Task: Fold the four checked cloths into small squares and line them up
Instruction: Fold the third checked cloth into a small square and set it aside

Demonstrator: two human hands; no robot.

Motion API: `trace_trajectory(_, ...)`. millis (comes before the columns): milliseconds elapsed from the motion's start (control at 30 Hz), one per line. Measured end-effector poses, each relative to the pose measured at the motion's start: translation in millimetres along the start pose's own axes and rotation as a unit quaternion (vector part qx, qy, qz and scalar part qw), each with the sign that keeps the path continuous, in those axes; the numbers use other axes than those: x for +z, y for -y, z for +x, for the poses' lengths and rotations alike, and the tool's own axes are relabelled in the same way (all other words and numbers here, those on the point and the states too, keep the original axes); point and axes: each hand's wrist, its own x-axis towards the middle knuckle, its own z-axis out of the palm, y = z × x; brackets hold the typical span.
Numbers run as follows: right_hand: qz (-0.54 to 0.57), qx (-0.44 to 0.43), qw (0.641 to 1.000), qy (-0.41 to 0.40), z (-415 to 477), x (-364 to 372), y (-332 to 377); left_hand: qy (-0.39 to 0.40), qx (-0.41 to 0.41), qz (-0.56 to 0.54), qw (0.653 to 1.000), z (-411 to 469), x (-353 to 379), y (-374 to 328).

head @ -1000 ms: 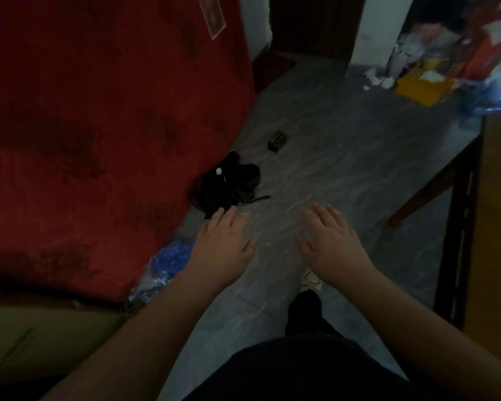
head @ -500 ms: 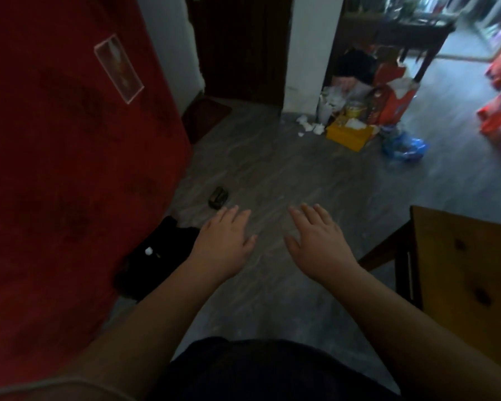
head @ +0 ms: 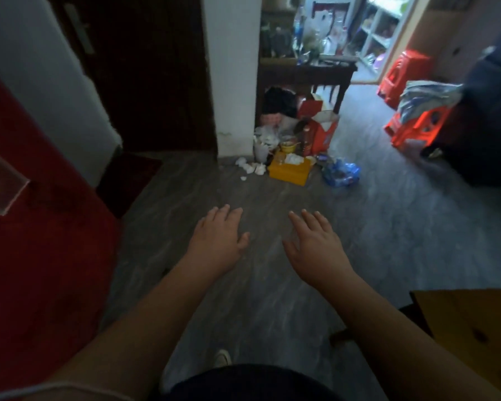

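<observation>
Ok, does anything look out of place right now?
Yes. Crumpled white paper lies scattered on the floor at the foot of the white pillar, beside a yellow box and a blue plastic bag. The left hand and right hand are open and empty, and no checked cloth is in view.
</observation>
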Motion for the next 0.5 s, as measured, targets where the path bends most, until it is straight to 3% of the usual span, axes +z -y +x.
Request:
trace_trajectory(233,0.03,0.116,0.992,-0.044,109.5,-33.1,-40.8,0.045,0.108,0.048,0.992,167.6,-29.7,-48.0)
trace_trajectory(500,0.048,0.221,0.965,-0.131,219.5,-98.9,-181.7,0.0,0.228,0.069,0.971,342.6,-40.7,-190.1)
